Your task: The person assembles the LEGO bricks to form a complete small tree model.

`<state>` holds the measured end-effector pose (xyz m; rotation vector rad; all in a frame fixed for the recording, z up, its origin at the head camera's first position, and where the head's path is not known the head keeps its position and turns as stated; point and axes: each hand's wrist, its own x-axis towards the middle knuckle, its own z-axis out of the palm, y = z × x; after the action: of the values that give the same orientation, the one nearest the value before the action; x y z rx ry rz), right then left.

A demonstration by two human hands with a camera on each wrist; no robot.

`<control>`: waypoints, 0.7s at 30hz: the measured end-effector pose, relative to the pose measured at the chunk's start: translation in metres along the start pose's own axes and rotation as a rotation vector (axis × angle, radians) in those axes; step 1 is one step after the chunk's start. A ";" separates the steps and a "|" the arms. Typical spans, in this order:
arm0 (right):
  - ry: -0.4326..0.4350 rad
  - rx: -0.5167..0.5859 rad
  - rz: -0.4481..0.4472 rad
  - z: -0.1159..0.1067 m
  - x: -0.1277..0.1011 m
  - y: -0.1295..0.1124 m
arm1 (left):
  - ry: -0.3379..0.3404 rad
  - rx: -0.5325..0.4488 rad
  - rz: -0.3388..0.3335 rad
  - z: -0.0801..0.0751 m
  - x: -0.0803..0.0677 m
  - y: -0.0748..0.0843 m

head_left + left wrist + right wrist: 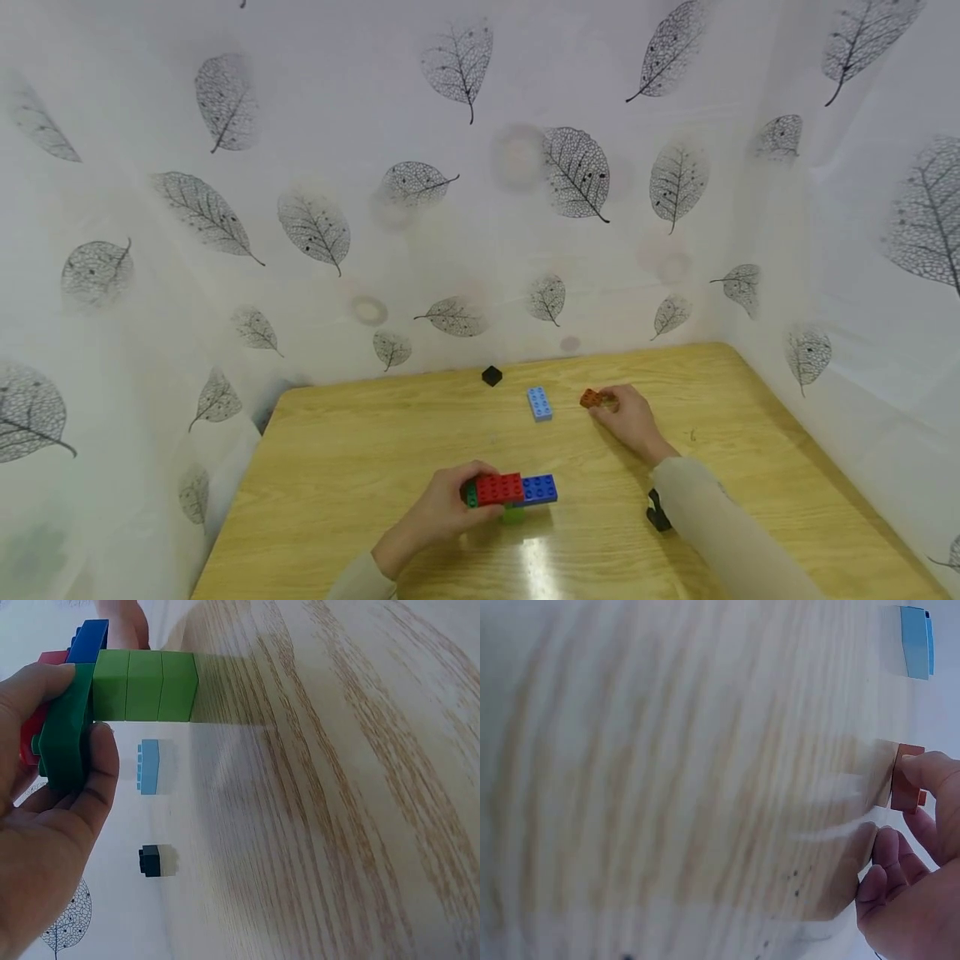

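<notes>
Two holds matter: the left hand (442,505) clasping the joined bricks (498,488), the right hand (632,423) pinching the orange brick (588,399), seemingly by its edges, best lifted level.

yellowish wood-grain desk (337,450), whitish sheeting (337,125) rising behind and along both sides, black skeleton-leaf prints (577,171) scattered over it, faint blurred rings (369,311) between leaves, bright glare patch (537,562) on the near desktop
</notes>
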<state>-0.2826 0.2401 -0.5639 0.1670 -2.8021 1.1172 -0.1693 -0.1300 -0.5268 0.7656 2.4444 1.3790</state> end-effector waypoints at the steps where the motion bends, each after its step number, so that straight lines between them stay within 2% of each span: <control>1: 0.000 0.005 0.007 0.000 0.000 0.000 | 0.000 0.001 -0.003 0.000 0.000 0.000; 9: -0.062 0.093 0.046 -0.004 -0.006 -0.021 | -0.007 0.013 -0.029 0.001 -0.002 0.002; 15: -0.101 0.153 -0.047 -0.008 -0.014 -0.052 | -0.005 0.009 -0.038 0.000 -0.001 0.003; 21: -0.166 0.202 -0.151 -0.009 -0.034 -0.078 | -0.007 0.007 -0.028 -0.001 -0.001 0.003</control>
<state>-0.2372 0.1915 -0.5098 0.5027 -2.7524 1.4053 -0.1682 -0.1299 -0.5241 0.7336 2.4468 1.3558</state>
